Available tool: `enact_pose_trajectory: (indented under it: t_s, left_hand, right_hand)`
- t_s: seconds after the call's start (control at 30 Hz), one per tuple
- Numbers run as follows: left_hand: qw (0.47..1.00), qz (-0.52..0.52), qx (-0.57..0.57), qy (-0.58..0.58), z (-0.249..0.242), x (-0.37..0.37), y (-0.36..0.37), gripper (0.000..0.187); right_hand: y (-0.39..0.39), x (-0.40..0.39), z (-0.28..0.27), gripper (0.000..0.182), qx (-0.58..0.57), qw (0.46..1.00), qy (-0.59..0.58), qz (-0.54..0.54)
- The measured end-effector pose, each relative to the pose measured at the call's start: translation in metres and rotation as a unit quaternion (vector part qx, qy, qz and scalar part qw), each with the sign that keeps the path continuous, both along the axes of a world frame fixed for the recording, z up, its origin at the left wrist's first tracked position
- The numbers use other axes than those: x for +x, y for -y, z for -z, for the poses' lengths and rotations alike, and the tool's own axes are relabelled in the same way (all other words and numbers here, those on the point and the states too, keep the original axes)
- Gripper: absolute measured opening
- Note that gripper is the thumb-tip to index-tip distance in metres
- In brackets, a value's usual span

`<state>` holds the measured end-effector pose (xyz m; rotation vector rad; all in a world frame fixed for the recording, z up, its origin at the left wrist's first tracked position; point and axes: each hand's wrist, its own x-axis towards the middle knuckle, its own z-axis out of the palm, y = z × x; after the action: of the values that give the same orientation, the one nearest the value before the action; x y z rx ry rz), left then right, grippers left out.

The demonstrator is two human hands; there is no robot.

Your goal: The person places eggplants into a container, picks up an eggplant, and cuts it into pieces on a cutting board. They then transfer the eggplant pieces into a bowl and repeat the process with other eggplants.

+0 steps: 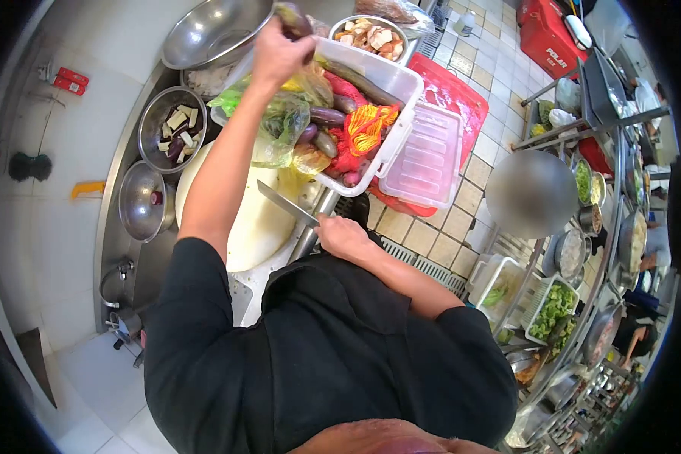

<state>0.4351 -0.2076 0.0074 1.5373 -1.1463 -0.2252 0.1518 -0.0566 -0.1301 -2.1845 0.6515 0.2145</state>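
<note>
Top centre: your left hand [280, 59] grips a dark-purple, oblong eggplant [293, 21]. Centre: right hand [344, 237] closed round a steel-bladed knife [286, 203] — tip toward left forearm [229, 160]; careless lowering could cut.

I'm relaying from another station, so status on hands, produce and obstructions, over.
Left hand holding eggplant. Right hand gripping knife, blade over cutting board. Bagged greens crowding the board's edge.

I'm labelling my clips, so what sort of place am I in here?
Probably a commercial kitchen: there's a steel bowl of cut pieces, a big plastic crate of vegetables, and a drain grating set in the tiled floor.
</note>
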Motion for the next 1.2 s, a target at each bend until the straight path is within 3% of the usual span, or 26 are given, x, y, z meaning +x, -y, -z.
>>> enact_pose_trajectory:
  t_s: [0.03, 0.07, 0.17, 0.27, 0.33, 0.47, 0.53, 0.6, 0.63, 0.67, 0.73, 0.77, 0.83, 0.9, 0.93, 1.0, 1.07, 1.2]
  left_hand:
    - [0.999, -0.024, -0.008, -0.025, -0.014, 0.007, -0.019, 0.028]
    - [0.977, 0.054, -0.139, -0.154, -0.026, 0.003, -0.039, 0.028]
    - [0.931, 0.102, -0.198, -0.288, -0.023, 0.021, -0.125, 0.045]
    - [0.858, 0.113, -0.239, -0.44, 0.023, 0.027, -0.23, 0.045]
    - [0.804, 0.061, -0.252, -0.535, 0.075, 0.025, -0.301, 0.045]
    - [0.828, -0.178, -0.198, -0.494, 0.145, -0.028, -0.4, 0.058]
    - [0.842, -0.294, -0.143, -0.429, 0.162, -0.049, -0.424, 0.048]
    - [0.877, -0.343, 0.059, -0.33, 0.173, -0.05, -0.451, 0.042]
    - [0.878, -0.356, 0.161, -0.276, 0.18, -0.049, -0.458, 0.04]
    - [0.89, -0.358, 0.241, -0.145, 0.177, -0.05, -0.458, 0.038]
    - [0.849, -0.342, 0.385, 0.121, 0.157, -0.053, -0.45, 0.036]
    - [0.827, -0.338, 0.413, 0.174, 0.155, -0.055, -0.437, 0.042]
    - [0.821, -0.22, 0.472, 0.235, 0.136, -0.062, -0.408, 0.046]
    - [0.847, -0.105, 0.491, 0.175, 0.154, -0.058, -0.384, 0.046]
    - [0.87, -0.098, 0.449, 0.182, 0.168, -0.06, -0.379, 0.044]
    - [0.886, -0.093, 0.419, 0.174, 0.16, -0.061, -0.38, 0.037]
    - [0.915, -0.144, 0.371, 0.061, 0.156, -0.057, -0.395, 0.041]
    - [0.938, -0.229, 0.208, -0.157, 0.15, -0.061, -0.461, 0.052]
  right_hand:
    - [0.001, 0.001, 0.0, 0.029, -0.004, 1.0, 0.001, -0.006]
    - [0.003, 0.002, -0.001, 0.029, -0.003, 1.0, -0.003, -0.006]
    - [0.004, 0.002, -0.006, 0.031, 0.003, 1.0, -0.009, -0.008]
    - [0.001, 0.003, -0.009, 0.031, 0.004, 1.0, -0.028, 0.008]
    - [-0.003, 0.0, 0.021, 0.035, 0.006, 1.0, 0.009, 0.027]
    - [-0.005, 0.006, 0.009, 0.038, 0.069, 0.995, -0.04, 0.064]
    - [-0.007, 0.006, 0.017, 0.039, 0.099, 0.99, -0.041, 0.094]
    - [-0.007, 0.006, 0.019, 0.04, 0.079, 0.993, -0.032, 0.08]
    - [-0.008, 0.007, 0.02, 0.04, 0.057, 0.995, -0.035, 0.071]
    - [-0.008, 0.007, 0.023, 0.04, 0.035, 0.997, -0.036, 0.061]
    - [-0.009, 0.01, 0.009, 0.039, 0.042, 0.995, -0.061, 0.068]
    - [-0.009, 0.015, -0.015, 0.038, 0.072, 0.99, -0.085, 0.085]
    - [-0.009, 0.018, -0.025, 0.035, 0.107, 0.984, -0.093, 0.111]
    - [-0.004, 0.008, 0.007, 0.034, -0.012, 0.998, 0.015, 0.055]
    - [-0.003, 0.004, 0.015, 0.033, -0.07, 0.995, 0.069, 0.028]
    - [-0.011, -0.001, 0.006, 0.032, -0.112, 0.991, 0.065, 0.031]
    - [-0.021, -0.001, -0.001, 0.031, -0.154, 0.986, 0.06, 0.032]
    - [-0.053, 0.022, -0.022, 0.019, -0.11, 0.955, 0.275, -0.016]
